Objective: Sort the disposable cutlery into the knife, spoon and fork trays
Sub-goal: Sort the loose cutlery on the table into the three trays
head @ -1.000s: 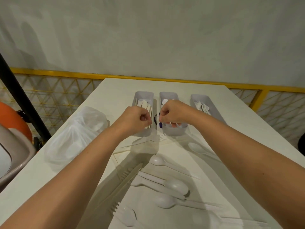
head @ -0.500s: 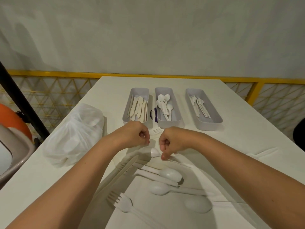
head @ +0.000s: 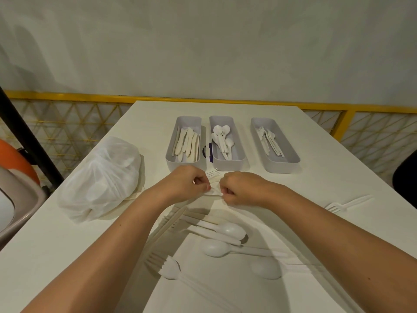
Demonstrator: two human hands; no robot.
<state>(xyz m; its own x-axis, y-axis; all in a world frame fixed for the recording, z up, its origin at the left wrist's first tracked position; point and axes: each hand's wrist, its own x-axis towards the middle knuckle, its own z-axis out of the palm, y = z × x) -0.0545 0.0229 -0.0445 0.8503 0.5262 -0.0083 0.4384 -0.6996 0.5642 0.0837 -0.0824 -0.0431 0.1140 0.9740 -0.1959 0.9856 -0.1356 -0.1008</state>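
Three grey trays stand in a row at the back of the white table: the knife tray [head: 183, 164] on the left, the spoon tray [head: 229, 165] in the middle, the fork tray [head: 282, 167] on the right. Just in front of them my left hand [head: 188, 182] and my right hand [head: 240, 190] are both curled, knuckles up, close together. A white fork [head: 213, 173] lies between them, its tines towards the trays. My left hand pinches its thin handle. My right hand pinches the end of a white handle [head: 217, 191]; which piece it belongs to is hidden.
Loose white cutlery lies near me: spoons [head: 230, 229], a fork [head: 171, 269] and knives [head: 168, 223] under my left forearm. Another fork [head: 347, 203] lies alone at the right. A white plastic bag [head: 101, 177] sits at the table's left edge. A yellow railing [head: 67, 96] runs behind.
Both hands have drawn back from over the knife and spoon trays to the table just in front of them, and now pinch white handles there.
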